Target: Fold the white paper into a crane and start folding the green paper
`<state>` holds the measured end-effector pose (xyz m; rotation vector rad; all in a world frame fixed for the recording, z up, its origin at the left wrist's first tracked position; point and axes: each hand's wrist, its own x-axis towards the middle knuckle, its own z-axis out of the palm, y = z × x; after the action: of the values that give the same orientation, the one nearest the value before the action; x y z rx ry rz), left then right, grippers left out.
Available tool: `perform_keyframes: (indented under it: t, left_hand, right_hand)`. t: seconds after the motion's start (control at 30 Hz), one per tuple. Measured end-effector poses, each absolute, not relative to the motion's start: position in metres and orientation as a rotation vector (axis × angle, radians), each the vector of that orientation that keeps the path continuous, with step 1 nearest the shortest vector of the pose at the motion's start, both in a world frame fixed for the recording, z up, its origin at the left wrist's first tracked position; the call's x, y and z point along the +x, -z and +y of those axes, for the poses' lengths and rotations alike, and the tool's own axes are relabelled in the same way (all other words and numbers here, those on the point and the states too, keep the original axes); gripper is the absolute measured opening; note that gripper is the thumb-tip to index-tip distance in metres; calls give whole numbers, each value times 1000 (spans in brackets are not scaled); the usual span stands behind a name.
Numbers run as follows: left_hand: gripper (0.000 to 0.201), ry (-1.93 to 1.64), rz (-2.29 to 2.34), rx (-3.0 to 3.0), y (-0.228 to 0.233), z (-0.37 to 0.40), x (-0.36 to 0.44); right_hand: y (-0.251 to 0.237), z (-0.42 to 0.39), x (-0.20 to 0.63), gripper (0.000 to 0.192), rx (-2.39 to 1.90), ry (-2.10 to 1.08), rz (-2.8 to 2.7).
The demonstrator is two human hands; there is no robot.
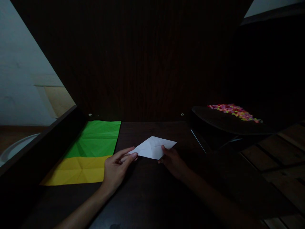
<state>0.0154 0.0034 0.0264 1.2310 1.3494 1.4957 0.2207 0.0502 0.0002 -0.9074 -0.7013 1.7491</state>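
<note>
A folded white paper (152, 148), roughly diamond-shaped with crease lines, is held above the dark wooden surface (145, 184). My left hand (116, 167) pinches its left corner between thumb and fingers. On the right side, my right hand (172, 160) grips the lower right edge, thumb on top and fingers curled beneath. To the left lie a creased green paper (97, 138) and, in front of it, a creased yellow paper (78, 171); my left hand is over the yellow one's right edge.
A dark upright panel (147, 63) rises behind the surface. At the left runs a raised side board (43, 136), with a white rounded object (19, 148) beyond it. Small pink, red and yellow pieces (234, 111) lie on a dark rounded ledge (221, 122) at right.
</note>
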Motion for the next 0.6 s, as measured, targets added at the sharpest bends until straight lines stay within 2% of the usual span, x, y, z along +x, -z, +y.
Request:
perform_keyframes:
  t: [0.3,0.6]
  left_hand:
    - [15,-1482,1260,1826,-20,-1,16]
    - [12,-1429,1226,1959,-17,-3,16]
  right_hand:
    - [-9,49,220,40,-1013,-1732,-690]
    - [-6,52,224,37,-1014,-1681,-739]
